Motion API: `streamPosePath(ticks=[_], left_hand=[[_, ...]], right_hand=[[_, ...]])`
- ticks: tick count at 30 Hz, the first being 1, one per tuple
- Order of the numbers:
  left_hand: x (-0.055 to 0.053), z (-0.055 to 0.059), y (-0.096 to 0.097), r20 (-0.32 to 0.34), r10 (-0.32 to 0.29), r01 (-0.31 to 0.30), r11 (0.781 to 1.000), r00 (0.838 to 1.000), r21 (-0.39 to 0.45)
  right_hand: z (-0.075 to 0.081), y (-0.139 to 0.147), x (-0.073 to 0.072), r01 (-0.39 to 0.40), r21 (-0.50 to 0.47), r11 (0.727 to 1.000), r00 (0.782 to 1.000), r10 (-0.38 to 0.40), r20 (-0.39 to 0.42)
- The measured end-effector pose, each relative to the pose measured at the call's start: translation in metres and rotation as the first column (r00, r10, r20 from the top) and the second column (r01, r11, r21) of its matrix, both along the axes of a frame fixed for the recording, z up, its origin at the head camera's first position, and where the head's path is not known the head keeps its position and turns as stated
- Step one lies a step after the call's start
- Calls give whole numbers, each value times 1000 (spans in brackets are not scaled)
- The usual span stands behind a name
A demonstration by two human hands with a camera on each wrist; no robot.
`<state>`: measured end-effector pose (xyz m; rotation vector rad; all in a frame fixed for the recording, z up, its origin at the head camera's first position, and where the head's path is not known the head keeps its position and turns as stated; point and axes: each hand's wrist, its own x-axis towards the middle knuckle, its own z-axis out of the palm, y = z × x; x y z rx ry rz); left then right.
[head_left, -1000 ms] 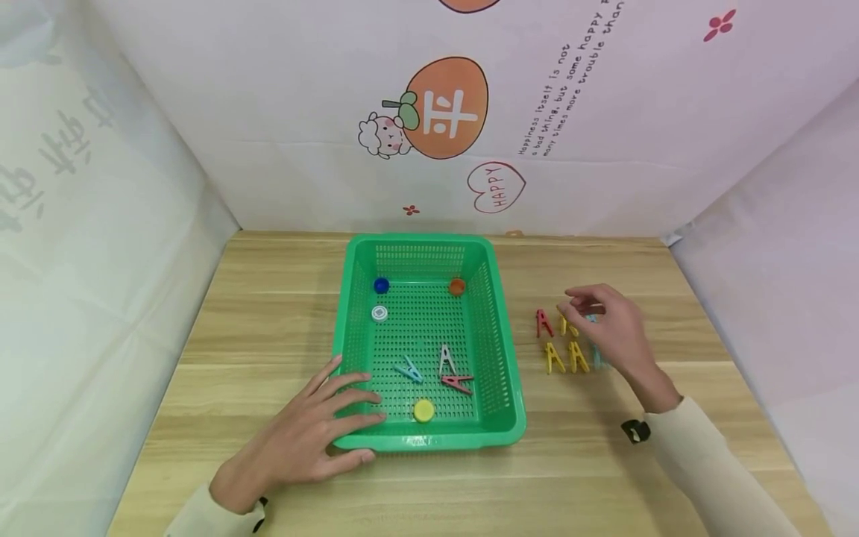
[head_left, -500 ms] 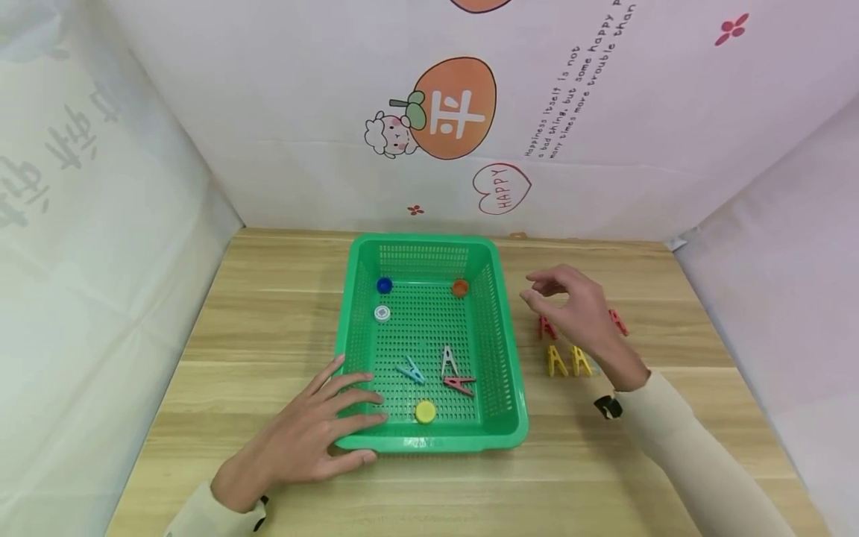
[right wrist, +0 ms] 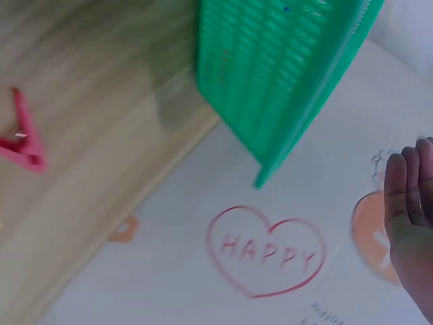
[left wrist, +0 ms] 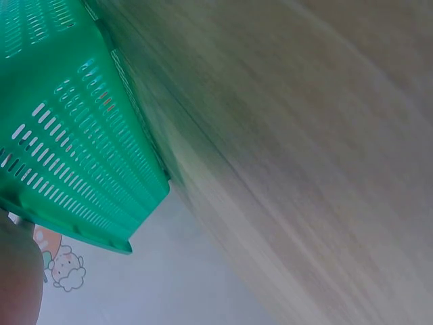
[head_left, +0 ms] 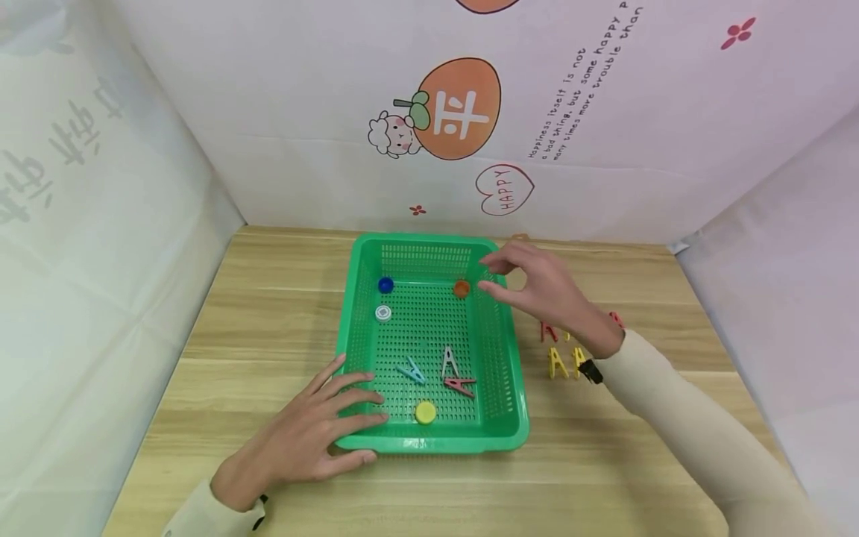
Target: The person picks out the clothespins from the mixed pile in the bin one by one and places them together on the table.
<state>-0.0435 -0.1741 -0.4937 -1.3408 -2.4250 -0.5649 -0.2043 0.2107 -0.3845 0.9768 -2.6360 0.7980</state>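
My left hand (head_left: pixel 315 425) rests with spread fingers over the near left corner of a green basket (head_left: pixel 436 445). Above the basket's far right rim is my right hand (head_left: pixel 540 289), thumb and fingers apart, with nothing visible between them. Inside the basket lie a blue cap (head_left: pixel 385 286), a white cap (head_left: pixel 383 313), an orange cap (head_left: pixel 461 289) and a yellow cap (head_left: pixel 426 412). Light blue (head_left: pixel 412 371), grey (head_left: pixel 449 362) and dull red clothespins (head_left: pixel 459 385) lie there too. Right of the basket are red (head_left: pixel 548 331) and yellow clothespins (head_left: pixel 558 362), partly hidden by my right arm.
A wooden table (head_left: pixel 268 313) carries everything. A white printed sheet (head_left: pixel 302 179) stands behind it, with further sheets at both sides. Another red clothespin (head_left: pixel 615 319) peeks out past my right forearm.
My right hand has moved left from over the clothespins to the basket's far right rim, its thumb and fingers now wider apart. The left hand stays put.
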Motion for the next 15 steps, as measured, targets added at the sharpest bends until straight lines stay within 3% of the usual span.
streamPosePath(ticks=[5,8,12,15], left_hand=[[0,-1,-1,6,4,-4,1000,1000,5],[0,-1,0,8,4,-4,1000,1000,7],[-1,-1,0,-6,4,-4,1000,1000,6],[-2,-2,-1,-13,4,-3,1000,1000,4]], right_hand=[[13,-24,-11,-130,45,990,991,131,-7],[19,-36,-17,-239,46,970,971,238,19],[25,-52,-26,-384,36,923,923,383,40],[27,-65,-31,-481,23,877,875,478,74]])
